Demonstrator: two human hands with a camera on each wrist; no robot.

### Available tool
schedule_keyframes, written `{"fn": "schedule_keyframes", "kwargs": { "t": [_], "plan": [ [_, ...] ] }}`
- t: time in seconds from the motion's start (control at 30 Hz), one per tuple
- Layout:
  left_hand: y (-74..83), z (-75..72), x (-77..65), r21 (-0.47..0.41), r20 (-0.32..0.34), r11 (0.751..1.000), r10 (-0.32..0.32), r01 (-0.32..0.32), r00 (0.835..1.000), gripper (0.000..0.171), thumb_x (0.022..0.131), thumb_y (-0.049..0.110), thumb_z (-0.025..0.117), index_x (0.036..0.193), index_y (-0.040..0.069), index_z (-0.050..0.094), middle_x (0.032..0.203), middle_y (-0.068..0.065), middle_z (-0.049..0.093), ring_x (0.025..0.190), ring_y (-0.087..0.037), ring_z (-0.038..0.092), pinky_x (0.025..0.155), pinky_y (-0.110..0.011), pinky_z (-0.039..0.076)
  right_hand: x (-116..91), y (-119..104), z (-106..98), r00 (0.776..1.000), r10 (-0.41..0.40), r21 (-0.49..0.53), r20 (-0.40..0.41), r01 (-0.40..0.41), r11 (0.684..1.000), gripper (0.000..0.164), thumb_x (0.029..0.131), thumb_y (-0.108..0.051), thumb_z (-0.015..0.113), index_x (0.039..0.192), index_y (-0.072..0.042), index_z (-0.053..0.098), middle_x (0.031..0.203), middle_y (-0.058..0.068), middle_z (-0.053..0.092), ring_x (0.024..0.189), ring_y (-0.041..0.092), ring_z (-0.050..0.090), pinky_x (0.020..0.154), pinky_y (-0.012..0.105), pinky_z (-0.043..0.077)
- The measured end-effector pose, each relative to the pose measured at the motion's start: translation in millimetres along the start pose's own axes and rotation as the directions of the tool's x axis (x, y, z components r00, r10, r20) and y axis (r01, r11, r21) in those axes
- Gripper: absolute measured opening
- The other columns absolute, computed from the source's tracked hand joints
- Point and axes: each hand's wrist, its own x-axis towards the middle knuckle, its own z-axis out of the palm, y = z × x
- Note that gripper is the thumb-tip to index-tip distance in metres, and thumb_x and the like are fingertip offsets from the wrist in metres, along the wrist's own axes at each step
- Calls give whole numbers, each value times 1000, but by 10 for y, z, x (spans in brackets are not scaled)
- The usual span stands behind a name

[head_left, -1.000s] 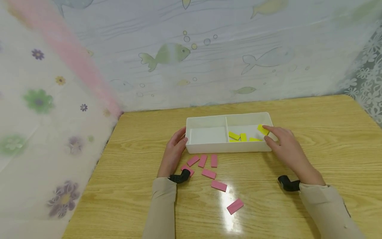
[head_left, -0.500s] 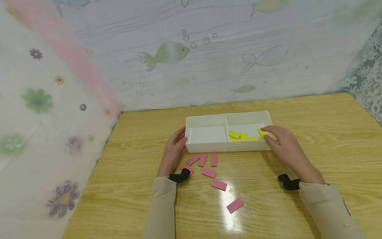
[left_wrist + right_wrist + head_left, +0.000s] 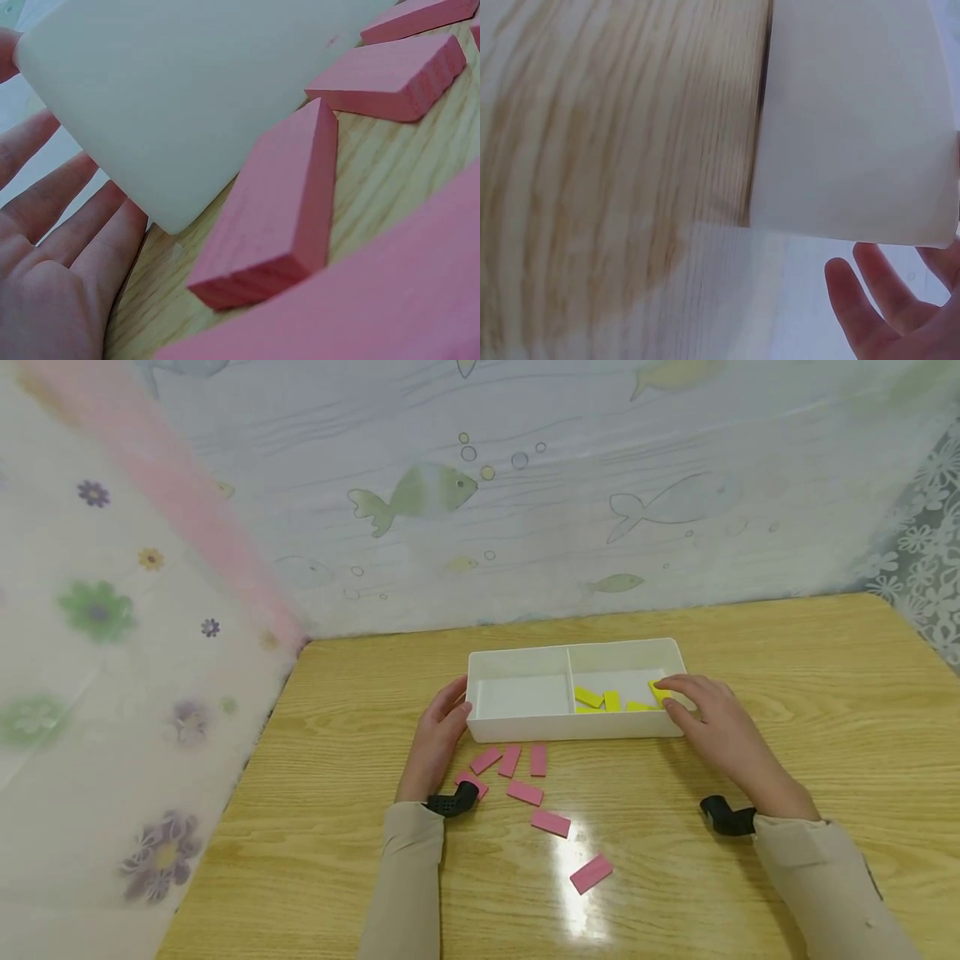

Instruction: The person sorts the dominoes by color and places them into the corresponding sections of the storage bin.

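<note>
From my end, I saw the right hand (image 3: 716, 718) with its grip pinching a yellow block (image 3: 660, 696) between thumb and forefinger, inside the right end of a white box (image 3: 555, 727). The left hand (image 3: 433, 739) touched the box's left end, its thumb at the near corner; the left wrist view showed me what the head view hid, that grip's fingers spread and fairly straight.

Only the head view let me look into the box: a divider (image 3: 571, 683) split it, and four more yellow blocks (image 3: 588, 697) lay in the right compartment, some partly hidden by the near wall. The right wrist view gave me the box's outer wall and fingertips just beside its end.

In front of the box, seven pink blocks (image 3: 551, 822) lay scattered on the wooden desk (image 3: 337, 760), most of them towards the left hand. The left wrist view alone showed me their thickness and a small pink mark (image 3: 334, 41) on the box wall. Beyond the desk, I saw a pale covering (image 3: 540, 560) printed with fish.
</note>
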Motion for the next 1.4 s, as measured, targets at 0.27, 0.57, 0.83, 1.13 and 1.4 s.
{"fn": "schedule_keyframes", "kwargs": {
  "t": [0.27,0.57,0.83,1.13,1.4],
  "plan": [
    [-25,-21,10,-21,-10,1000,2,-2,1000,48,93,20,48,137,10,34,141,-9,31,129,-24,28,101,-41,28,31,-14,-26,1000,28,24,-14,-27,999,37,92,-26,49,124,-6,50,133,14,37,119,40,30,88,56,28],
    [-177,-75,83,-26,-27,1000,13,-13,1000,44,93,18,47,136,14,38,139,-6,35,127,-20,32,100,-39,30,49,15,-57,994,109,144,26,-112,983,64,91,-35,49,141,-7,22,146,13,11,127,38,21,89,58,32],
    [-91,-30,41,-36,-10,999,-2,2,1000,46,92,18,49,137,11,36,139,-8,34,126,-22,33,100,-38,30,-13,108,-38,955,229,314,188,-280,907,75,89,-47,45,144,-25,0,148,-1,-6,133,34,2,99,59,14],
    [-193,-47,88,-29,-14,999,16,-17,1000,47,92,20,49,136,12,36,139,-8,35,125,-22,34,99,-38,32,-18,187,28,952,217,483,216,-297,823,71,91,-42,44,142,-35,-5,147,-7,-12,133,24,-11,101,58,4],
    [-13,6,8,-34,10,999,37,-37,999,46,93,17,47,137,8,35,141,-14,30,128,-28,28,101,-44,26,-7,184,65,939,245,500,241,-337,798,73,89,-45,47,139,-44,-7,146,-10,-16,129,36,7,98,57,16]
  ]
}}
